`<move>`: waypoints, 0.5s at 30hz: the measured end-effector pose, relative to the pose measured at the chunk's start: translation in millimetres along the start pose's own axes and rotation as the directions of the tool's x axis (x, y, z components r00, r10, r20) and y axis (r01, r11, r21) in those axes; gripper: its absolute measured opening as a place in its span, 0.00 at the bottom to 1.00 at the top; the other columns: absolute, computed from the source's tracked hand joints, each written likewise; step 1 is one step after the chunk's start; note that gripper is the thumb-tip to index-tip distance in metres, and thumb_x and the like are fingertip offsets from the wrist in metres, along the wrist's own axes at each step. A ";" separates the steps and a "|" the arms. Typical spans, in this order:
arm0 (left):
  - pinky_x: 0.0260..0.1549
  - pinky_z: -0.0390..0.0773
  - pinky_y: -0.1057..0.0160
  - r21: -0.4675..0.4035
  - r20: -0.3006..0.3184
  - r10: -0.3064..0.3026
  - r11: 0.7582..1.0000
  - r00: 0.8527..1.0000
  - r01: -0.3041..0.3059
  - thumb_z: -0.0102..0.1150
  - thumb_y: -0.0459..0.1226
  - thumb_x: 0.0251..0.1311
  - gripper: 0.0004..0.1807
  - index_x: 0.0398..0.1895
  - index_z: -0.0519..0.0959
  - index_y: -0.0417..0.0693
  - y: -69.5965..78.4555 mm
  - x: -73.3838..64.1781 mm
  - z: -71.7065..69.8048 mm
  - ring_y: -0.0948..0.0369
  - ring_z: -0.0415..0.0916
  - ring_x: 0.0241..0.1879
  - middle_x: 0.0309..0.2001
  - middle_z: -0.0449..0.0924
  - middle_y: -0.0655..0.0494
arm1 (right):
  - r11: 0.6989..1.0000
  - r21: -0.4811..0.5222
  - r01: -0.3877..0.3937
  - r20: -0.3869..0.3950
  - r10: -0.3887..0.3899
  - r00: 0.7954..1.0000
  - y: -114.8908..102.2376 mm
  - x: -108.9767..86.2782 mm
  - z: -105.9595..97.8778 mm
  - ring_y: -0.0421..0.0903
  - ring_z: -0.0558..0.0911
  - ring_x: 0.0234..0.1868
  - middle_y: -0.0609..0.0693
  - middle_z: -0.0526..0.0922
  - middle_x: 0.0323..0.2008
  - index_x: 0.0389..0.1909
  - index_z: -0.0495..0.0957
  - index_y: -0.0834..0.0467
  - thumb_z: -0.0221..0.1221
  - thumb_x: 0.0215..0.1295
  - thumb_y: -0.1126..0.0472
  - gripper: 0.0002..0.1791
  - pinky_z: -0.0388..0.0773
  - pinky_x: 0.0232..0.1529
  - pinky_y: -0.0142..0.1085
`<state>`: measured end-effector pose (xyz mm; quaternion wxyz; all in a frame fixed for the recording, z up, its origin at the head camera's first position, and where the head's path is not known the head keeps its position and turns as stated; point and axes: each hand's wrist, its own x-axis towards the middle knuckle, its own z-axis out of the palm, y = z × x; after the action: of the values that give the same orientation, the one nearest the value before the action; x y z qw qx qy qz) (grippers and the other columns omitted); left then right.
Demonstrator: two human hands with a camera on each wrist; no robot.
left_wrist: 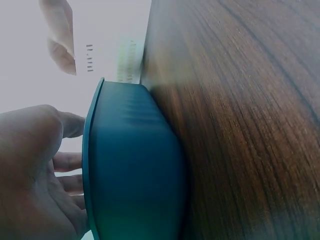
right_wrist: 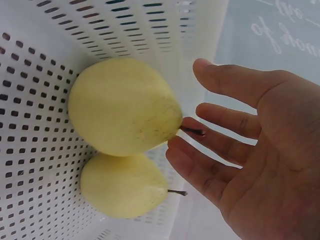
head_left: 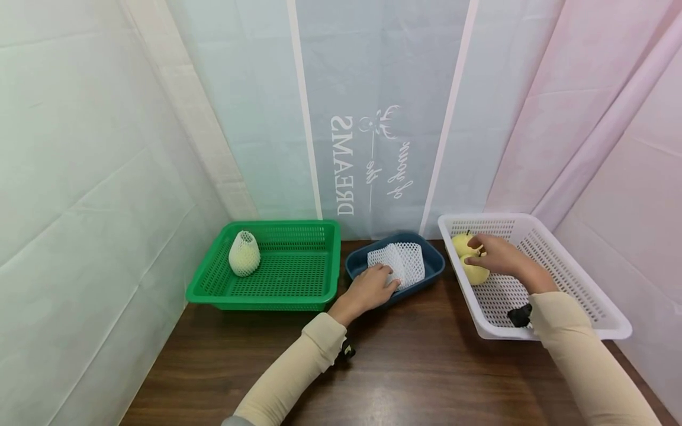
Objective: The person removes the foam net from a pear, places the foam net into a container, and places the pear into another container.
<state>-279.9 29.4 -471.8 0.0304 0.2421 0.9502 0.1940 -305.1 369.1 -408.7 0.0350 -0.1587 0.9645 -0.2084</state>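
Two yellow pears with dark stems lie side by side in the white basket point(head_left: 498, 322) at the right. My right hand point(head_left: 501, 255) hovers at them with thumb and fingers spread, holding nothing; its fingertips are right by the stem of the larger-looking pear point(right_wrist: 125, 107) in the right wrist view, with the other pear point(right_wrist: 125, 185) beside it. White foam net sleeves point(head_left: 410, 263) lie in the blue tub point(head_left: 436, 267) at the middle. Over the tub's near rim reaches my left hand point(head_left: 370, 287), its loosely bent fingers at the sleeves. The tub wall hides its fingertips in the left wrist view.
On the left stands a green basket point(head_left: 266, 306) with a pear in a white foam net point(head_left: 245, 260) at its left side. All three containers stand on a dark wooden table point(head_left: 405, 373). Cloth curtains point(head_left: 383, 59) hang behind and at both sides.
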 end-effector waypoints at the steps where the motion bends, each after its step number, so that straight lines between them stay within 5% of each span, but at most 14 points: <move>1: 0.60 0.83 0.55 0.000 -0.007 0.004 1.000 1.000 -0.004 0.51 0.51 0.82 0.24 0.68 0.80 0.47 0.4 -0.8 -0.6 0.56 0.83 0.60 0.63 0.83 0.51 | 1.000 -0.002 0.000 -0.006 0.000 1.000 -1.3 -0.3 -0.6 0.73 0.82 0.57 0.75 0.82 0.55 0.58 0.77 0.76 0.70 0.69 0.57 0.28 0.78 0.57 0.66; 15: 0.48 0.86 0.61 -0.042 -0.121 0.039 0.998 0.992 -0.044 0.57 0.46 0.80 0.16 0.59 0.85 0.49 -2.0 -10.7 -8.5 0.60 0.85 0.49 0.54 0.86 0.54 | 1.000 -0.026 0.003 -0.066 -0.005 0.998 -21.5 0.4 -6.7 0.69 0.84 0.53 0.72 0.84 0.55 0.54 0.81 0.72 0.69 0.71 0.55 0.23 0.81 0.53 0.63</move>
<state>-272.6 19.7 -465.2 -0.0256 0.2489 0.9404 0.2301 -300.1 353.0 -393.7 0.0007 -0.1542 0.9673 -0.2012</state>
